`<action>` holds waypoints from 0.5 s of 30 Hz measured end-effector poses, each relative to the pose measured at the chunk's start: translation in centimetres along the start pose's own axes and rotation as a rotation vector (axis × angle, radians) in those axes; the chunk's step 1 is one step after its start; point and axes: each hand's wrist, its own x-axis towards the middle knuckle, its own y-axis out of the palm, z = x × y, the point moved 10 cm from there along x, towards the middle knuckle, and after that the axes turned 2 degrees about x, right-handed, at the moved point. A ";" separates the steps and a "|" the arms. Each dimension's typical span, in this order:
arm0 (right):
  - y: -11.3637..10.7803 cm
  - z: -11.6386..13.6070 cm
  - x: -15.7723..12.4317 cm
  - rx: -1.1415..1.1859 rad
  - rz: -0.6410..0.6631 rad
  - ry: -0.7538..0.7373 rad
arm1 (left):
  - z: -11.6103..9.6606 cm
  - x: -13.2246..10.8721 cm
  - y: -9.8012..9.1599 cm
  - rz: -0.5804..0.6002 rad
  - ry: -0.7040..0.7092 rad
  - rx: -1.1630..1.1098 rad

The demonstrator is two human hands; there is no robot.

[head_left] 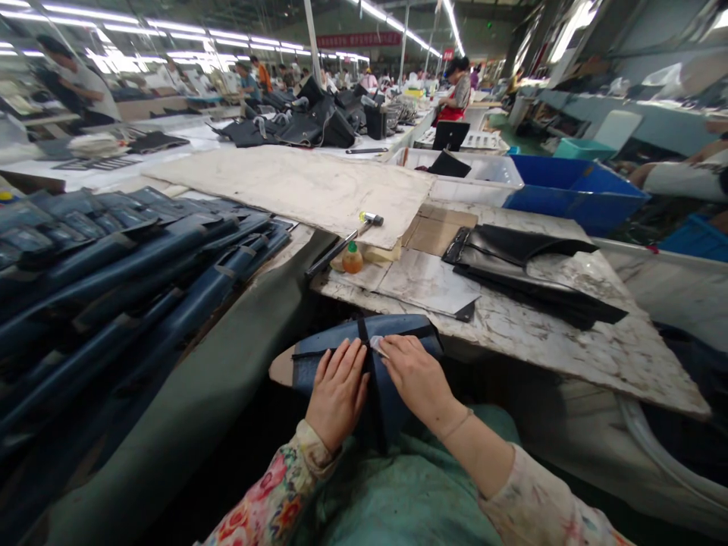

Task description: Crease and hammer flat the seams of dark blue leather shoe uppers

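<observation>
A dark blue leather piece (pixel 330 334) crossed by black strips lies over a rounded form at my lap, and the form's tan end (pixel 281 367) sticks out at the left. My left hand (pixel 340 387) rests flat on the leather beside the crossing of the strips, fingers stretched out. Pinched in the fingertips of my right hand (pixel 418 379) is a small whitish wad (pixel 376 343), perhaps cloth, pressed on the leather at that crossing. A hammer (pixel 344 244) and a small bottle of amber liquid with a green cap (pixel 353 259) lie on the worktable just beyond.
Many blue leather pieces (pixel 142 265) are stacked at the left. The worn worktable (pixel 546 345) bears a black leather piece (pixel 512 262) at the right. Beyond stand a white bin (pixel 494 176), a blue bin (pixel 574 189) and black bags (pixel 318 117). Co-workers are further back.
</observation>
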 end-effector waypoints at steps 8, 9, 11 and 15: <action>-0.1 -1.1 0.5 0.180 0.116 -0.021 | 0.1 -1.3 -0.1 0.037 -0.013 0.041; 0.1 -1.2 0.5 0.201 0.134 -0.025 | 0.2 -1.3 -0.1 0.036 -0.015 0.039; 0.4 -1.5 0.7 0.242 0.171 -0.030 | 0.2 -1.4 -0.2 0.033 -0.015 0.032; 0.9 -1.8 1.1 0.313 0.246 -0.048 | 0.0 -1.7 -0.3 0.008 -0.010 0.019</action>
